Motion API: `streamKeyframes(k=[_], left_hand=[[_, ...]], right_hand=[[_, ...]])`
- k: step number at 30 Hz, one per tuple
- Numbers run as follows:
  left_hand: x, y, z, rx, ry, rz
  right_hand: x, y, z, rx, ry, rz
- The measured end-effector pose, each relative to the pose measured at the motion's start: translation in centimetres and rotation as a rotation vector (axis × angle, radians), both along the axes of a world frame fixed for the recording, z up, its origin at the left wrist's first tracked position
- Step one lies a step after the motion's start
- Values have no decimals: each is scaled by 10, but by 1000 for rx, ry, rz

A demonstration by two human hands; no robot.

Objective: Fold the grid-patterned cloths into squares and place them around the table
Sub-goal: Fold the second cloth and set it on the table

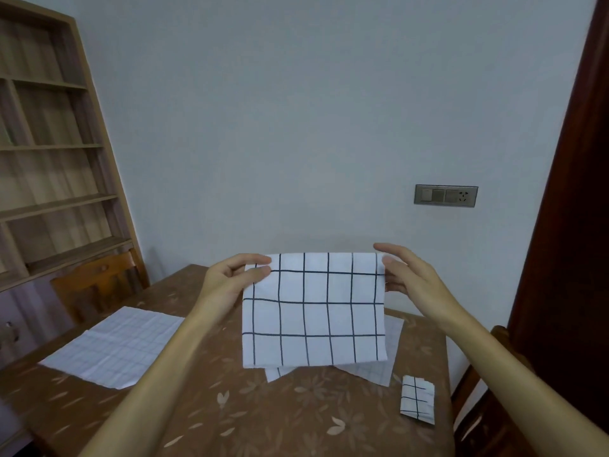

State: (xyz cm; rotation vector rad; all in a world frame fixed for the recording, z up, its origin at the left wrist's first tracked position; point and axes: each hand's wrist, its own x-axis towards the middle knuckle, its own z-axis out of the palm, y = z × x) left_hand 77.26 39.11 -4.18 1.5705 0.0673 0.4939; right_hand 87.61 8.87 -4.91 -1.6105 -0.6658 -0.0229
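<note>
A: How are the hands placed?

B: The left hand [235,278] is pinched on the upper left corner of a grid cloth [314,310]. The right hand [403,275] is set at the upper right corner; its fingers are only loosely curled around the edge, and whether the cloth is truly pinched there cannot be told. The cloth is held up in the air above the counter [263,407], hanging flat, apparently already doubled over.

A: What is judged finished?

B: One small folded cloth [417,400] is laid near the right edge of the counter, so one piece seems done and placed.

A: And what is left?

B: The held cloth is judged to be partway folded, not yet reduced to a small square. Beneath it another cloth [379,364] is seen lying open, and a large open cloth [115,347] is spread at the left. Most of the folding and all further placing around the counter appear still to be done.
</note>
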Motion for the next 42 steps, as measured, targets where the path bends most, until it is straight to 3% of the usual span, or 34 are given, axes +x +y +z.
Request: streamKeyframes(k=[6,11,14,20,22,25,29,35,42], left_hand=[[0,-11,1,-1,-115,75],[-4,-10,4,2,-144,91],[-8,-7,3,55,-122,-14],[-13,-1,8,468,70,-202],[-14,-7,9,507,140,-290],[-14,-25,6,479,144,-360],[-12,-35,0,368,63,-266],[-5,-34,-6,55,-6,-96],[2,-55,-15,39,-80,-27]], right_hand=[[-6,10,-3,-46,175,37],[-10,11,-3,-67,143,35],[-10,10,1,12,126,1],[-14,10,23,-104,-128,-42],[-17,11,29,-187,-199,-17],[-22,16,38,-220,-254,29],[-20,14,44,-107,-201,-27],[-14,9,11,91,158,14],[-35,38,0,149,155,90]])
